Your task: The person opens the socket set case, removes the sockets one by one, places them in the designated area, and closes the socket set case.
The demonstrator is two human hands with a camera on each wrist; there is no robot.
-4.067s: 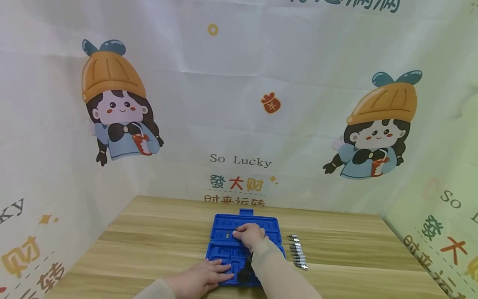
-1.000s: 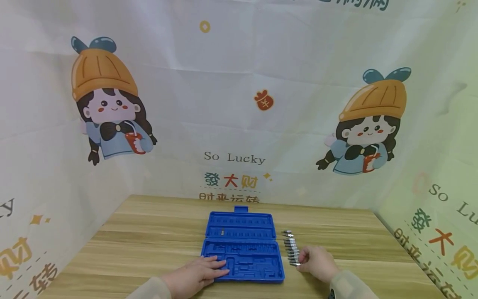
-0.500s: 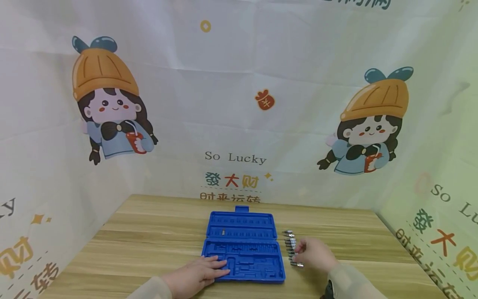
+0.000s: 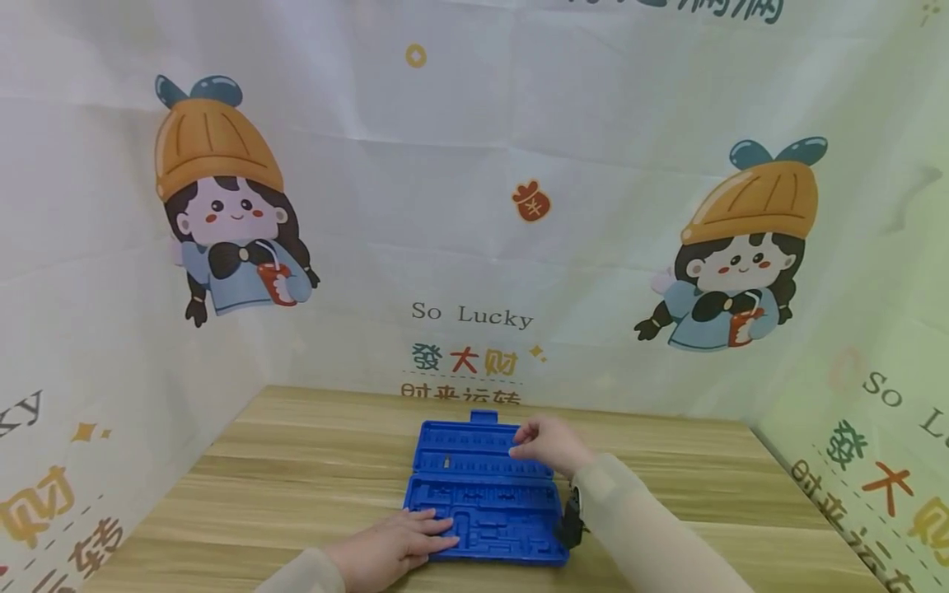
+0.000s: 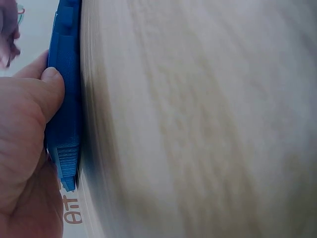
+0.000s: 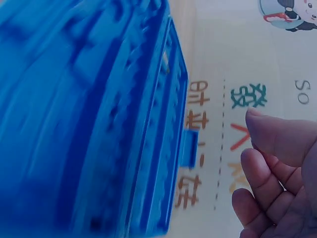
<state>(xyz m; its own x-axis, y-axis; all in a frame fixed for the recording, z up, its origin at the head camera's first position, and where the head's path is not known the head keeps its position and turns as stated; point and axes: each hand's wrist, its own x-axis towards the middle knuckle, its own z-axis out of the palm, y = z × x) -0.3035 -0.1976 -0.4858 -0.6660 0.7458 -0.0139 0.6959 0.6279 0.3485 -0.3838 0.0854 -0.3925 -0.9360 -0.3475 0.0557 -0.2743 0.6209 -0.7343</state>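
A blue plastic tool case [image 4: 511, 550] lies open on the table, its moulded slots showing in lid and base. My left hand [image 4: 389, 545] rests with spread fingers on the case's lower left corner; in the left wrist view its thumb lies along the blue case edge [image 5: 64, 104]. My right hand [image 4: 554, 446] is over the right side of the lid. Its thumb and forefinger pinch a small bit socket, almost wholly hidden by the fingertips. One small metal bit socket [image 4: 447, 463] stands in a lid slot at the left.
The wooden table [image 4: 296, 461] runs out to a printed cloth backdrop [image 4: 474, 247] behind and at both sides. My right forearm [image 4: 638, 511] covers the spot right of the case where the row of bit sockets lay. A dark wrist device [image 4: 571, 519] hangs over the case's right edge.
My right hand has moved from the row of bit sockets, right of the case, up and left over the lid. Earlier it was at the lid's left slots. The left hand has stayed put.
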